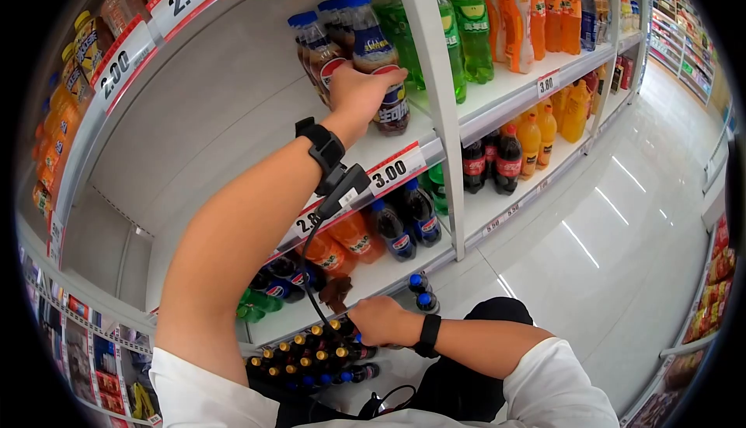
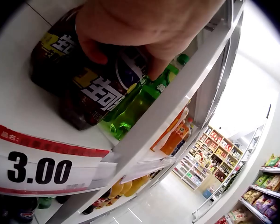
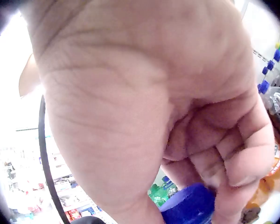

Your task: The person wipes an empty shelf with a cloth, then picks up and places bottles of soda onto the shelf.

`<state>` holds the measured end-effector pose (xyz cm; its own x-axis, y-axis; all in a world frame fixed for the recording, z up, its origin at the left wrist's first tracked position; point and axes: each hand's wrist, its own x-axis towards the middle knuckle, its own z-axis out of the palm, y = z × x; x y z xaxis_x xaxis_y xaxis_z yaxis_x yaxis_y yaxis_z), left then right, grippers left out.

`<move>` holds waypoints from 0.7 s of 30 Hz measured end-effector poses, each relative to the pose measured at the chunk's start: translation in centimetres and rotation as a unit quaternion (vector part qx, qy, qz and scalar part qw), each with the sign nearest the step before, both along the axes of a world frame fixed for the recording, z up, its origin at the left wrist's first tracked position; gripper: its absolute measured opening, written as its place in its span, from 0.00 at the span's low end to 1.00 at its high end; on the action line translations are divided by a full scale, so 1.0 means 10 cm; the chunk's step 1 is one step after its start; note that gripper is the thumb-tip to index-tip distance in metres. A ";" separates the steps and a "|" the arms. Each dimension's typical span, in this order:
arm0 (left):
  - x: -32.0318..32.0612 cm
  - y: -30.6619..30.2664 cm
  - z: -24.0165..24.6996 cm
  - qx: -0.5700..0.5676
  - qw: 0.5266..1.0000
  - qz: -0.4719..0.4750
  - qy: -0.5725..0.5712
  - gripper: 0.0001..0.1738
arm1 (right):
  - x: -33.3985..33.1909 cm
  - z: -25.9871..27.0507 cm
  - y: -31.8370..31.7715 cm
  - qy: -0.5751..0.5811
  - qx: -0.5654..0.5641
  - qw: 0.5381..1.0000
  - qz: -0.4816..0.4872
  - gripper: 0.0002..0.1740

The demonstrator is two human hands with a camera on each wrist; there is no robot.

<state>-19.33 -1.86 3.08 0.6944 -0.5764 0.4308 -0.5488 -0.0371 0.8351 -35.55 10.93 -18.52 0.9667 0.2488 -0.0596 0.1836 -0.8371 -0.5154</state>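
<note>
On the white middle shelf my left hand grips a dark brown bottle with a blue cap, thumb on one side and fingers on the other. A matching bottle stands against it in the left wrist view, and several more are behind and beside it. Low down, by the bottom shelf, my right hand has its fingers curled, with a blue cap pinched between thumb and fingertips. The bottle under that cap is mostly hidden.
Several dark bottles with yellow caps stand on the floor below the shelf. Two blue-capped bottles are right of my right hand. A white upright separates the shelf from green and orange bottles. Price tag runs along the shelf edge.
</note>
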 end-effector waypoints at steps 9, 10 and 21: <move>0.01 -0.18 -0.06 -0.011 0.999 0.005 -0.031 0.27 | 0.05 0.09 0.02 -0.033 0.032 0.999 0.016 0.14; 0.02 -0.18 -0.07 -0.009 0.999 0.014 -0.032 0.27 | 0.05 0.09 0.02 -0.029 0.030 0.999 0.020 0.15; 0.10 -0.19 -0.14 0.002 0.994 0.095 -0.057 0.50 | -0.01 0.11 0.15 -0.064 0.062 0.996 0.018 0.17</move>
<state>-18.36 -3.79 1.67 0.7377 -0.4409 0.5112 -0.6228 -0.1522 0.7675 -35.64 12.40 -17.42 0.9547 0.2814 0.0972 0.2837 -0.7605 -0.5840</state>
